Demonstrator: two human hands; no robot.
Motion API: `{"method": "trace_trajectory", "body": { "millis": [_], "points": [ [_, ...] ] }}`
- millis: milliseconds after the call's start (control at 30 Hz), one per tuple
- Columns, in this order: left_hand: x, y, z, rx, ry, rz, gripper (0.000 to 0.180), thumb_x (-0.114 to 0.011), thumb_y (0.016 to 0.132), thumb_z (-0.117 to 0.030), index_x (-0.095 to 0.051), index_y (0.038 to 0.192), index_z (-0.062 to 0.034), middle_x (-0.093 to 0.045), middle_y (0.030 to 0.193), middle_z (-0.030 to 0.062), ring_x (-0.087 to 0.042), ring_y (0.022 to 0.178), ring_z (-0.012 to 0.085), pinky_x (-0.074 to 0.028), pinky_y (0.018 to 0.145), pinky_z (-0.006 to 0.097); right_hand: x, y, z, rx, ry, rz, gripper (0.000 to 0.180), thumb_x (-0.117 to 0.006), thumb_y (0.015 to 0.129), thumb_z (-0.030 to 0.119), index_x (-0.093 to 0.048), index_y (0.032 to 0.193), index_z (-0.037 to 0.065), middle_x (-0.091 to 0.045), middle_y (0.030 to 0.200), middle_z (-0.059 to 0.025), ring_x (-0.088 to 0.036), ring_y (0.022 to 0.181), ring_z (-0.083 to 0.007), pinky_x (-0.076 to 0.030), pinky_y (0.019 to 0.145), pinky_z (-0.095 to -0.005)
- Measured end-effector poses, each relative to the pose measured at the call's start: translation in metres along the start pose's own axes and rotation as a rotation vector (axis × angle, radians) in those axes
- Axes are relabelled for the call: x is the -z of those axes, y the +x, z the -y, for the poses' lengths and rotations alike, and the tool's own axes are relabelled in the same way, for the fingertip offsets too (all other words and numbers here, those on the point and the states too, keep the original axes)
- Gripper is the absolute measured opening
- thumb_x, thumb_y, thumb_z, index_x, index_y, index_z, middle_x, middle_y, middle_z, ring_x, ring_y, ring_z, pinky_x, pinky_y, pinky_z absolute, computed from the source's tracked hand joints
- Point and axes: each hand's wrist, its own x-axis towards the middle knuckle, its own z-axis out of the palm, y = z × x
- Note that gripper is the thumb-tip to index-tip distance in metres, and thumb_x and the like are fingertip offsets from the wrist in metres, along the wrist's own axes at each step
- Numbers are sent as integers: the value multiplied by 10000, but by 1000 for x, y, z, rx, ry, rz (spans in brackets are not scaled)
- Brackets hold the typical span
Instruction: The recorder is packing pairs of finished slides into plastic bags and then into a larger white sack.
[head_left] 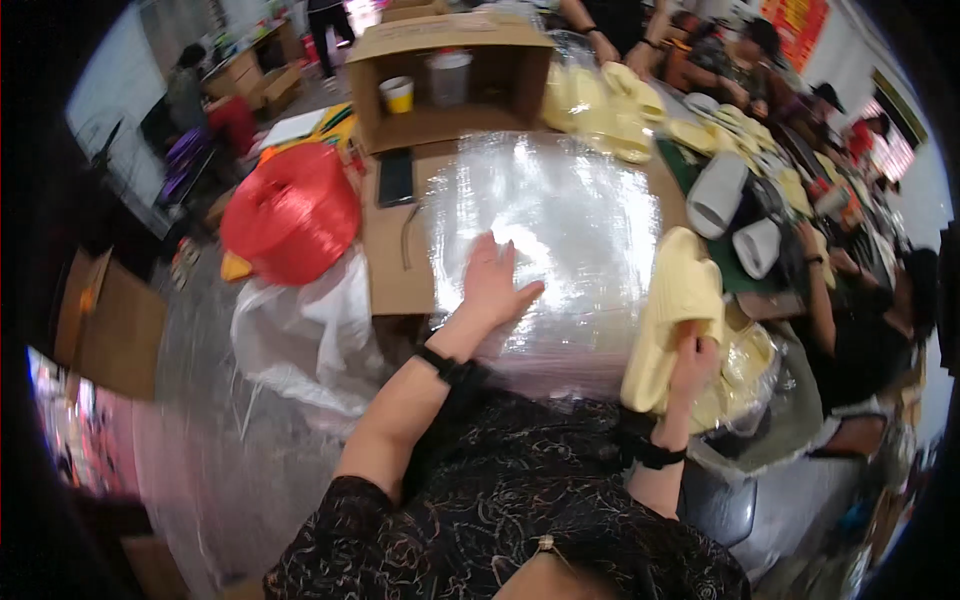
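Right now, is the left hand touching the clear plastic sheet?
Touching. The head view shows the left hand lying palm-down, fingers spread, flat on the clear plastic sheet, with no gap visible beneath it.

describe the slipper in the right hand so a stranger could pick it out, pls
Start at the big sheet of clear plastic film on the cardboard-topped table; the left hand lies flat on it. Just off the film's right edge, the right hand grips a pale yellow ribbed slipper. Unlike the other yellow slippers, it is lifted above a clear bag of them.
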Motion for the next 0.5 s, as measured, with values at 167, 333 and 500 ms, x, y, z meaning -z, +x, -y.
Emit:
{"method": "trace_trajectory", "body": {
  "millis": [167,333,500],
  "points": [
    [23,29,-12,40,44,93,878,-636,845,-584,-417,1425,37,-292,1527,305,-265,1424,458,-252,1176,448,-9,-10,-4,-54,154,-11,307,-628,973,197,-645,871,-92,-584,699,-93,-525,665,-133,-412,587,-306],
    [31,-10,-17,-372,-162,73,764,-738,785,-516,-505,1407,-140,-381,1535,136,-317,1422,383,-285,1165,464,-1,-16,11,9,5,59,301,-643,964,202,-650,837,-70,-576,682,-59,-506,629,-148,-397,566,-333],
    [24,-31,-4,-314,-135,75,727,-722,811,-501,-505,1415,-160,-398,1525,136,-315,1423,378,-281,1159,493,-21,-21,-16,-65,113,-37,335,-701,912,199,-591,739,-66,-521,631,-85,-450,603,-161,-361,551,-344]
  ]
}}
